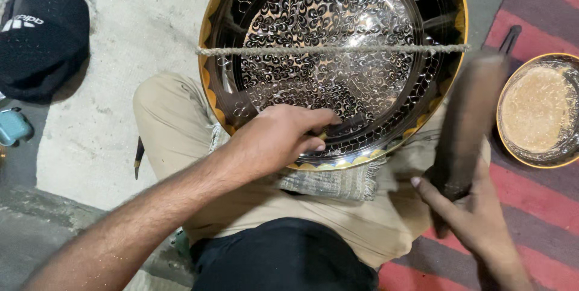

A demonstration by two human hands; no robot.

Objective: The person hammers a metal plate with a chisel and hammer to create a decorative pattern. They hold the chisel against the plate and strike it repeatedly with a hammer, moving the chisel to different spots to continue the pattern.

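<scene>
One large engraved metal tray [338, 56] rested tilted on my lap, a cord [332, 50] stretched across it. It looked stiff, heavy and slick, best gripped at the rim. My left hand [274, 140] pinched a small tool [347, 127] against its lower face; my right hand [476, 218] clasped a blurred mallet [473, 116]. A bowl [538, 110] crowded the right.

left hand [274, 140] fingers curled in a closed grip, forearm extended, right hand [476, 212] raised, grip closed, blurred

arms: bare, sleeveless | trousers [181, 122]: khaki | top [283, 258]: black
</scene>
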